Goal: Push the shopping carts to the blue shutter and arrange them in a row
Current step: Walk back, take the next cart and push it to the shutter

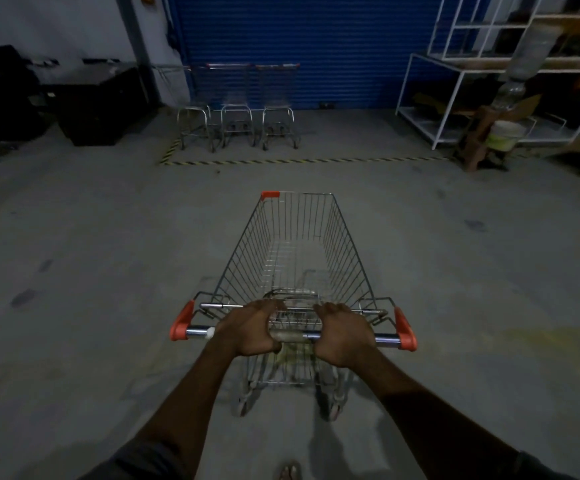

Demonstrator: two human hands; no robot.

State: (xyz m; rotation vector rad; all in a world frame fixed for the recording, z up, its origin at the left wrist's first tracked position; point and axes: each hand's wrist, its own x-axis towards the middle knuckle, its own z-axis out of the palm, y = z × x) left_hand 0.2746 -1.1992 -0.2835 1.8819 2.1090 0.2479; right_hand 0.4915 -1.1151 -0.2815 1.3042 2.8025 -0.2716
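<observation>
- Gripping the handle bar (292, 336) of the shopping cart (295, 220), we have our left hand (250, 329) and right hand (344, 336) both curled tight round it, side by side near its middle, with a short bare stretch of bar between them.
- Outboard of each hand the bar runs on to the orange end caps (182, 323), one beyond the left hand and one beyond the right.
- Ahead of our knuckles the cart's wire sides stretch away from us, with an orange corner piece (270, 194) at the far left rim.
- Below the grip the rear wheels (245, 405) sit on the grey concrete floor (74, 271), and a foot (288, 472) shows behind them.
- Well ahead of the grip, past the cart's nose, a yellow-and-black striped line (299, 161) crosses the floor.
- Beyond that line, ahead and a little left of our hands, three parked carts (238, 109) stand side by side in front of the blue shutter (333, 46).
- Far ahead to the right stands a white shelving frame (454, 81) with a pale bucket (503, 135) near its foot; far to the left sits a dark cabinet (98, 105).
</observation>
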